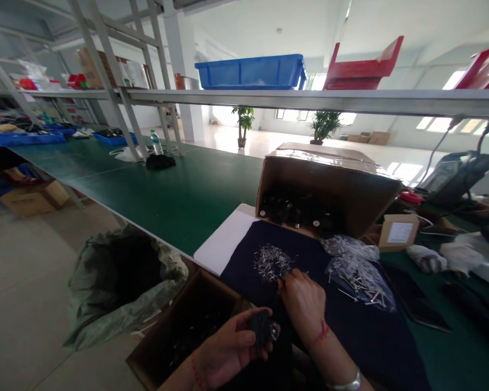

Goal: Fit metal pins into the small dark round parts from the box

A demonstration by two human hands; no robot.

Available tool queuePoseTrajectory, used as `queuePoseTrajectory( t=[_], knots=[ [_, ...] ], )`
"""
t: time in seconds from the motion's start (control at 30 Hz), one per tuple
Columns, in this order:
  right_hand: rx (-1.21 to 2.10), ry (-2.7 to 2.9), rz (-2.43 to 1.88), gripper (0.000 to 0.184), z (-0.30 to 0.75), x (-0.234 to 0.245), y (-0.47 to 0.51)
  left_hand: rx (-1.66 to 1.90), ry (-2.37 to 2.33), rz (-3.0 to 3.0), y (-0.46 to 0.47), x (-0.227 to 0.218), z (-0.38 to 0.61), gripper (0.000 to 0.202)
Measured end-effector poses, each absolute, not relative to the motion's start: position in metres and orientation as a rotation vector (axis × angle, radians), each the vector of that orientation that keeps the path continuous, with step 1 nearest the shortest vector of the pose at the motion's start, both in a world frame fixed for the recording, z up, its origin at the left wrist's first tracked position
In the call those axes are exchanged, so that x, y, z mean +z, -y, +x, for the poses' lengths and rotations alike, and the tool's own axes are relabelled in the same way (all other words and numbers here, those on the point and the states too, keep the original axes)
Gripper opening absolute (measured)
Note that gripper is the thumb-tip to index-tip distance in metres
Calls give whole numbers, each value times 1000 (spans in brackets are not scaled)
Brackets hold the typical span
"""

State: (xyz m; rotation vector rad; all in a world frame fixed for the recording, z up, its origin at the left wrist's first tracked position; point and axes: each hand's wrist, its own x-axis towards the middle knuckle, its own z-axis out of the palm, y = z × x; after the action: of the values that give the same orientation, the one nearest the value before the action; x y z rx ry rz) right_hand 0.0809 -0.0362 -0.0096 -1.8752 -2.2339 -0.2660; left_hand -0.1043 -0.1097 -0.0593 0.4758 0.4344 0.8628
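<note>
Black and small, the black part [263, 327] was the nearest thing to me, held in the left hand [228, 347] low at the table's edge. That hand was curled closed around it, with the thumb on top and a shiny spot of the part turned toward the right. Just beyond, the right hand [303, 301] rested on the dark cloth [350, 331], its fingers drawn together at the near edge of the pin pile [272, 262]. Whether a pin was already between the fingertips I could not tell; it was too small to see.

Below the left hand stood an open carton [175, 336], dim inside, and beside it on the floor a green sack [118, 282].

I judged that much work was left. The pin pile was thick, a plastic bag [356, 271] with more pins lay to the right of it, and the tipped box [350, 184] behind the cloth showed many dark parts in its mouth.

Farther off, the green table [179, 190] ran away to the left with a water bottle [156, 143] on it. On the shelf rail above sat a blue bin [250, 71] and a red bin [362, 68].
</note>
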Motion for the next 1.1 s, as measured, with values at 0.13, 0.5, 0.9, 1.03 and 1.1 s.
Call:
queuePoseTrajectory(
  t=[0.13,0.5,0.9,1.03,1.1],
  knots=[
    [-233,2225,-1838,24,92,-11,39,852,-421,458,108,-55,-101,59],
    [292,2296,-982,24,118,28,92,810,-336,480,93,-50,-74,53],
    [-46,2490,-814,28,125,39,103,700,-352,633,95,-38,-63,60],
    [-32,2473,-804,30,123,35,106,695,-377,639,95,-38,-64,63],
    [-23,2425,-826,29,121,29,108,707,-384,630,94,-37,-66,63]
  ],
)
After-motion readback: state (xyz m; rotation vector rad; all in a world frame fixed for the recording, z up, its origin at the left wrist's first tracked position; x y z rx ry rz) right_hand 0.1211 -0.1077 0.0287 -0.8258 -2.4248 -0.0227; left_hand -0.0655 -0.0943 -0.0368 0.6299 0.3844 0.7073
